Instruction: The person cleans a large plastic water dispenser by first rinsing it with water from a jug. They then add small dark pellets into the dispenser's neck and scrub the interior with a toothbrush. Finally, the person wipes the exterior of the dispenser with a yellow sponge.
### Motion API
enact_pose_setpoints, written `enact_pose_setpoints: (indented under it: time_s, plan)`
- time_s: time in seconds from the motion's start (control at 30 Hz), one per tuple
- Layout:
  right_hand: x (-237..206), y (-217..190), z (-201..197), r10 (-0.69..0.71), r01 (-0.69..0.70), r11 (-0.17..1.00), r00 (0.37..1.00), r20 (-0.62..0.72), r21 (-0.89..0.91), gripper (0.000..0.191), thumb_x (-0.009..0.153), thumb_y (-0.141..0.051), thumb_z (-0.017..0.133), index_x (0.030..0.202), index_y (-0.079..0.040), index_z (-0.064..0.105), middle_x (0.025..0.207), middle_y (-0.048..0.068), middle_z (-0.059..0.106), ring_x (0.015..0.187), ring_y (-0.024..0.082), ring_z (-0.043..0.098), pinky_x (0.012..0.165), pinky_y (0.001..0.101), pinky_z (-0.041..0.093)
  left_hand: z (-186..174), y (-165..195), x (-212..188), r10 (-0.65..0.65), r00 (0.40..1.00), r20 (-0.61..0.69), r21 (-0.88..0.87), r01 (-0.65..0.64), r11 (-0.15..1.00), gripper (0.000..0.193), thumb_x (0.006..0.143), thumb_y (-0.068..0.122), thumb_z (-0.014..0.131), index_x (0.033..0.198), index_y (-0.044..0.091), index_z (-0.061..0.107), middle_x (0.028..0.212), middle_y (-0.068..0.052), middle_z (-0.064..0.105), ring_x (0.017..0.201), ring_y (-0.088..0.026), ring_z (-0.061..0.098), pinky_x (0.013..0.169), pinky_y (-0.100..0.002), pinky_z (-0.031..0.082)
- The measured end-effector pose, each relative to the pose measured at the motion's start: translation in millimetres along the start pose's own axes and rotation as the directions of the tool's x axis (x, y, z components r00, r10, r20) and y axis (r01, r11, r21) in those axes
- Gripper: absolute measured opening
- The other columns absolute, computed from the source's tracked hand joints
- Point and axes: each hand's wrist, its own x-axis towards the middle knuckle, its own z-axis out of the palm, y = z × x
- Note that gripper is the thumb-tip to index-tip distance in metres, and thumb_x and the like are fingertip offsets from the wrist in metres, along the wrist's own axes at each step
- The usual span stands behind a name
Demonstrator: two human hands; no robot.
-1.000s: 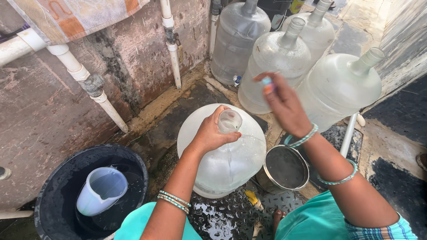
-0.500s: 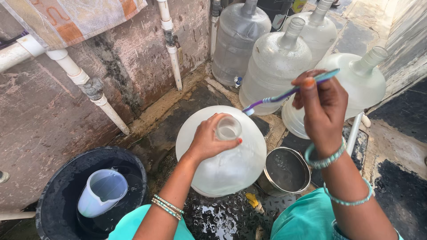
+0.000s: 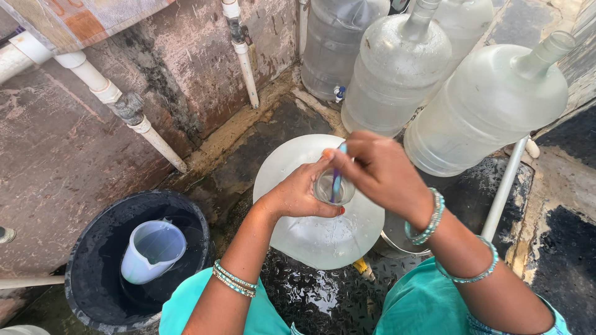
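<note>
A large clear water jug (image 3: 323,239) stands upright on the wet floor in front of me. My left hand (image 3: 301,192) grips its neck at the open mouth. My right hand (image 3: 379,170) holds a thin blue-and-purple brush (image 3: 337,177) and has its lower end pushed down into the jug's mouth. Bangles sit on both wrists.
Several more big clear jugs (image 3: 490,105) stand against the wall behind. A black bucket (image 3: 93,260) with a white plastic mug (image 3: 152,251) in it is at the lower left. White pipes (image 3: 133,118) run along the stained wall. A metal bowl (image 3: 397,232) lies partly hidden under my right arm.
My right hand has come down from above the back jugs to the front jug's mouth and put the brush into it. My left hand stays on the neck.
</note>
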Motion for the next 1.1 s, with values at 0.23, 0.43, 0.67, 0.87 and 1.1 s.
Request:
enact_pose_setpoints:
  time_s: [0.23, 0.43, 0.67, 0.87, 1.1]
  plan:
    - [-21, -24, -28, 0.343, -0.349, 0.934, 0.936, -0.079, -0.082, 0.028, 0.1, -0.032, 0.065, 0.105, -0.005, 0.071, 0.064, 0.013, 0.063, 0.054, 0.026, 0.058, 0.056, 0.0387, 0.043, -3, 5, 0, 0.023, 0.998, 0.05, 0.031, -0.025, 0.999, 0.066, 0.066, 0.032, 0.085, 0.125, 0.01, 0.064, 0.108, -0.012, 0.079, 0.111, -0.029, 0.074, 0.129, -0.042, 0.028]
    - [-4, -11, 3, -0.079, 0.081, 0.996, 0.996, 0.044, -0.044, 0.023, 0.1, -0.024, 0.06, 0.099, -0.002, 0.067, 0.078, 0.015, 0.065, 0.079, 0.035, 0.065, 0.07, 0.0455, 0.048, -1, 0, -2, -0.052, 0.998, 0.044, -0.084, 0.055, 0.995, 0.072, 0.063, 0.03, 0.086, 0.128, 0.011, 0.06, 0.118, -0.009, 0.073, 0.115, -0.025, 0.069, 0.107, -0.04, 0.05]
    - [-33, -34, -42, -0.006, -0.008, 0.997, 0.982, -0.19, -0.073, 0.022, 0.105, -0.021, 0.06, 0.096, -0.002, 0.064, 0.084, 0.013, 0.065, 0.074, 0.029, 0.062, 0.07, 0.042, 0.049, -2, 2, -2, 0.013, 0.997, 0.076, -0.015, -0.012, 1.0, 0.066, 0.064, 0.026, 0.086, 0.125, 0.012, 0.065, 0.107, -0.008, 0.077, 0.109, -0.022, 0.071, 0.119, -0.038, 0.042]
    - [-7, -14, 2, -0.132, 0.132, 0.991, 0.991, -0.032, 0.015, 0.021, 0.099, -0.02, 0.063, 0.098, 0.001, 0.068, 0.084, 0.016, 0.064, 0.083, 0.035, 0.063, 0.073, 0.045, 0.047, -2, 3, -4, 0.003, 0.999, 0.051, -0.097, 0.002, 0.995, 0.075, 0.063, 0.023, 0.086, 0.131, 0.013, 0.058, 0.115, -0.005, 0.07, 0.11, -0.018, 0.065, 0.103, -0.034, 0.048]
    - [-37, -24, -47, -0.105, 0.089, 0.993, 0.959, -0.263, -0.071, 0.03, 0.113, -0.023, 0.056, 0.098, 0.0, 0.069, 0.091, 0.01, 0.07, 0.078, 0.019, 0.063, 0.069, 0.0325, 0.048, -2, 5, -4, 0.037, 0.996, 0.087, -0.078, -0.03, 0.996, 0.063, 0.064, 0.021, 0.086, 0.122, 0.011, 0.063, 0.109, -0.004, 0.069, 0.112, -0.018, 0.063, 0.103, -0.034, 0.048]
